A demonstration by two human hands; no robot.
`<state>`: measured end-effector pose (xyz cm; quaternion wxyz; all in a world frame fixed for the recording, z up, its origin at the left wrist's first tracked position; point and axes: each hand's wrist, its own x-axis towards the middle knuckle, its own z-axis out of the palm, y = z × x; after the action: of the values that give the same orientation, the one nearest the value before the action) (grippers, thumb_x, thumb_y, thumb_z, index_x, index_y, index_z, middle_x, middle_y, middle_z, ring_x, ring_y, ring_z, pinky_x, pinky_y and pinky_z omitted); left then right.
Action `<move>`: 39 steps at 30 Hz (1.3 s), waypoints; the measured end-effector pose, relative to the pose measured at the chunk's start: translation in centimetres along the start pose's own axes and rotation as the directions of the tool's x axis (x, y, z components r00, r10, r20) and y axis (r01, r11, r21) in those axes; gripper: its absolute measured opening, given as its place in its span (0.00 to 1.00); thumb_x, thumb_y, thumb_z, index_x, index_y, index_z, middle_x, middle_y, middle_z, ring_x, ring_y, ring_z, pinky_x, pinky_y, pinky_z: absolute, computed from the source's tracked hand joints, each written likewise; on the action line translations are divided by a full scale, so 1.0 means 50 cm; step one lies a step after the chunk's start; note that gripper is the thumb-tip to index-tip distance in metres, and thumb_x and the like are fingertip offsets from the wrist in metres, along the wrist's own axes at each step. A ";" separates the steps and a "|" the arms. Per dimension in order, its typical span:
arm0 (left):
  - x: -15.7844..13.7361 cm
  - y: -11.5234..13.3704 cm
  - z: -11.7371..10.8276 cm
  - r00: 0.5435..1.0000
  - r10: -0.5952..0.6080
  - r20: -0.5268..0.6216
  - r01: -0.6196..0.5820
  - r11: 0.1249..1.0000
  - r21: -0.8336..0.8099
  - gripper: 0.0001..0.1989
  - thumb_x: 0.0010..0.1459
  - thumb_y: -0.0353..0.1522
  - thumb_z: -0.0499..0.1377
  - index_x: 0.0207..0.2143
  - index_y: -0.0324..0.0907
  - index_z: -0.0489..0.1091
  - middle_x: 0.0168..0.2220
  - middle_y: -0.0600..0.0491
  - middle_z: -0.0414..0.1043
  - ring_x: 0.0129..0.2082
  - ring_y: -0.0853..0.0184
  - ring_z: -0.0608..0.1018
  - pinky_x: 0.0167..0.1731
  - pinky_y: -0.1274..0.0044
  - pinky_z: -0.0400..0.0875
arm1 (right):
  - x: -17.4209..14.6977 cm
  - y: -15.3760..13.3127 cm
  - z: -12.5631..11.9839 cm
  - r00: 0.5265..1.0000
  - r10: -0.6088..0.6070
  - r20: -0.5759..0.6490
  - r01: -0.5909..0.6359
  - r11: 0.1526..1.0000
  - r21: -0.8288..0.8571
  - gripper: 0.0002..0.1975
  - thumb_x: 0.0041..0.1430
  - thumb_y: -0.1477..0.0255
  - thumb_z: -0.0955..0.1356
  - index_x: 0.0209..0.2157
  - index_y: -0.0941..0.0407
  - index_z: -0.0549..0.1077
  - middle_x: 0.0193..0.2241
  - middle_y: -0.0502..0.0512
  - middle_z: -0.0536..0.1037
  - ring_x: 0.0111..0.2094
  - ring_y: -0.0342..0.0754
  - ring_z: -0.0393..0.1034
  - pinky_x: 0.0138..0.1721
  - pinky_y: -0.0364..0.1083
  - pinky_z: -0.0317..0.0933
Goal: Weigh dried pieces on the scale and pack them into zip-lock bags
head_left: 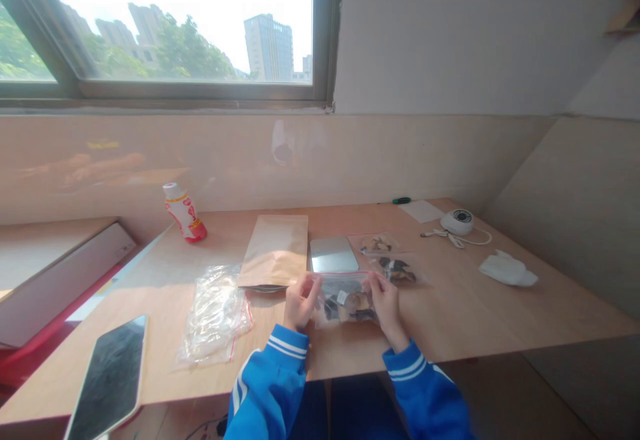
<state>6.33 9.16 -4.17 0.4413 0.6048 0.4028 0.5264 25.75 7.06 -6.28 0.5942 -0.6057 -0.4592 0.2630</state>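
Note:
Between my hands is a clear zip bag [345,317] with a red seal line along its top. Inside it are dark and brown dried pieces, perhaps mushrooms, and a small white packet. My left hand [301,299] pinches the bag's upper left corner, and my right hand [384,300] pinches the upper right corner. Just beyond it lies a flat silver scale-like plate [333,255]. Two more filled zip bags rest behind my right hand: one with pale brown pieces [376,243], one with dark pieces [397,269]. A brown kraft paper pouch [276,250] lies beyond my left hand.
Clear plastic bags [215,313] lie left of my hands, with a phone [113,377] at the front left. A red and white bottle [185,213] stands at the back left. To the right are a white dome camera [457,222], its cable and a crumpled tissue [508,269].

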 end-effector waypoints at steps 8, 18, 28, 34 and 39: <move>0.007 -0.005 -0.003 0.997 -0.047 -0.055 0.048 0.999 0.013 0.14 0.56 0.43 0.57 0.34 0.40 0.67 0.23 0.57 0.68 0.16 0.74 0.69 0.15 0.83 0.63 | -0.005 -0.009 0.006 0.998 -0.044 0.041 0.043 0.999 0.011 0.21 0.57 0.50 0.61 0.27 0.54 0.67 0.18 0.50 0.72 0.17 0.44 0.64 0.18 0.43 0.59; 0.012 -0.013 -0.012 0.992 -0.099 -0.077 0.099 0.995 -0.004 0.16 0.55 0.45 0.57 0.34 0.41 0.64 0.25 0.57 0.69 0.17 0.74 0.72 0.14 0.83 0.63 | -0.010 -0.005 0.001 0.996 -0.086 0.005 0.086 0.996 0.034 0.14 0.59 0.56 0.60 0.31 0.52 0.62 0.22 0.48 0.71 0.18 0.44 0.65 0.19 0.43 0.60; 0.011 -0.013 -0.012 0.995 -0.025 -0.099 0.035 0.994 0.105 0.15 0.57 0.44 0.54 0.33 0.41 0.64 0.24 0.57 0.68 0.19 0.73 0.73 0.15 0.82 0.63 | -0.001 -0.009 0.001 0.986 -0.101 -0.136 0.103 0.995 0.002 0.15 0.57 0.57 0.63 0.36 0.56 0.66 0.26 0.53 0.74 0.26 0.47 0.70 0.26 0.45 0.66; 0.010 -0.017 -0.014 0.995 -0.006 -0.099 0.023 0.984 0.178 0.14 0.58 0.44 0.52 0.34 0.42 0.64 0.25 0.56 0.69 0.20 0.72 0.73 0.17 0.82 0.64 | -0.005 -0.002 0.000 0.991 -0.072 -0.108 0.079 0.995 0.061 0.19 0.61 0.55 0.58 0.35 0.56 0.67 0.25 0.50 0.72 0.17 0.41 0.63 0.19 0.41 0.60; 0.010 -0.018 -0.013 0.998 0.008 -0.062 0.004 0.980 0.198 0.13 0.58 0.43 0.54 0.36 0.42 0.65 0.25 0.56 0.70 0.20 0.72 0.73 0.18 0.82 0.64 | -0.002 0.000 -0.001 0.987 -0.101 -0.124 0.101 0.995 -0.011 0.20 0.61 0.54 0.58 0.35 0.56 0.67 0.23 0.51 0.73 0.17 0.41 0.62 0.19 0.41 0.59</move>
<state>5.70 9.96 -4.85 0.3657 0.6292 0.4662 0.5030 25.72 6.95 -6.28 0.6327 -0.5983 -0.4520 0.1934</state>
